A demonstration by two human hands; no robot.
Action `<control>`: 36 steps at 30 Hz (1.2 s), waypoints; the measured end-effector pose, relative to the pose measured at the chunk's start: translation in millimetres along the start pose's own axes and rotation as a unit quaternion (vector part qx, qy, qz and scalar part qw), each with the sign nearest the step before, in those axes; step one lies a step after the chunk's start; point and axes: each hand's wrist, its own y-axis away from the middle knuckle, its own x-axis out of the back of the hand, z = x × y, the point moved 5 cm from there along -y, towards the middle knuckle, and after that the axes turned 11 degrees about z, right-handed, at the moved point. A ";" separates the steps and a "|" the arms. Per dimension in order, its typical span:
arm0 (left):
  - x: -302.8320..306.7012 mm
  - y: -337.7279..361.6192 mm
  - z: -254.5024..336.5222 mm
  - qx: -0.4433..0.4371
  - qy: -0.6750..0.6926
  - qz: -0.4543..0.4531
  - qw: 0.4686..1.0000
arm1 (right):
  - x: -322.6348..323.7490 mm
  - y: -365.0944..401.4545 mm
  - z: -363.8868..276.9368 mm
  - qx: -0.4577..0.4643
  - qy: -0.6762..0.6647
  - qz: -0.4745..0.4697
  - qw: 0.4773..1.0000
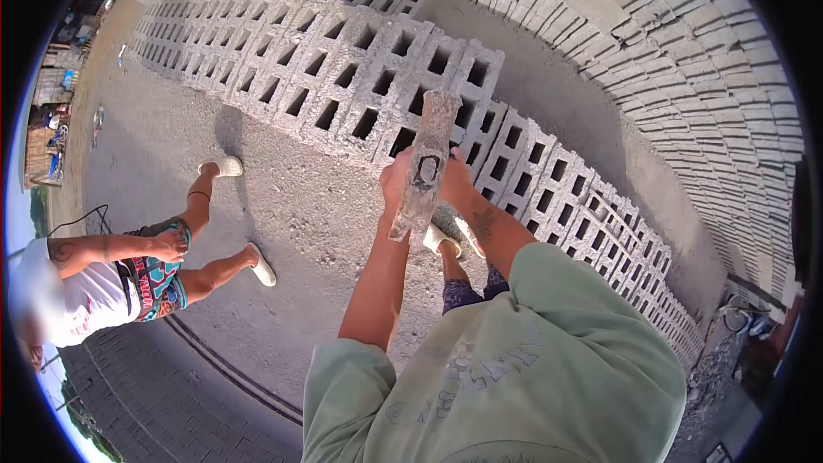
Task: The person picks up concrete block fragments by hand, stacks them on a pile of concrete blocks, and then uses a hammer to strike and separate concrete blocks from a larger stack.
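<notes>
A worn, grey-brown tool (439,133) with a long narrow head stands upright in front of me. At the middle of its head is a dark-rimmed oval eye, and the lower part is hidden beneath the head. My left hand (393,182) closes around it from the left, and my right hand (456,177) grips it from the right. Most of the fingers are covered by the head. Just beyond the hands runs a low stacked row of grey hollow concrete blocks (343,51), their openings facing me. My feet (442,240) are on the gravelly ground close to the row.
To the left, another person in a white shirt (99,296) and patterned shorts stands on the dusty ground (283,180). More hollow blocks (591,197) continue to the lower right. A tall wall of stacked blocks (686,60) rises at the far right. Dark flat rows (154,386) lie lower left.
</notes>
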 end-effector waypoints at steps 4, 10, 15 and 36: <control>-3.2 1.5 -89.1 -0.026 -0.174 -0.050 0.983 | 12.4 9.3 0.2 0.012 0.016 0.015 1.000; 38.0 44.9 -45.9 0.106 -0.214 -0.053 0.970 | 13.8 9.8 0.9 0.020 -0.007 0.035 0.999; 41.9 12.3 7.8 -0.195 -0.011 0.023 0.981 | -3.8 8.8 4.3 0.037 -0.013 0.089 0.995; -50.7 -77.9 -37.4 -0.108 -0.118 -0.041 0.986 | 16.8 9.5 3.1 0.006 -0.012 0.041 0.999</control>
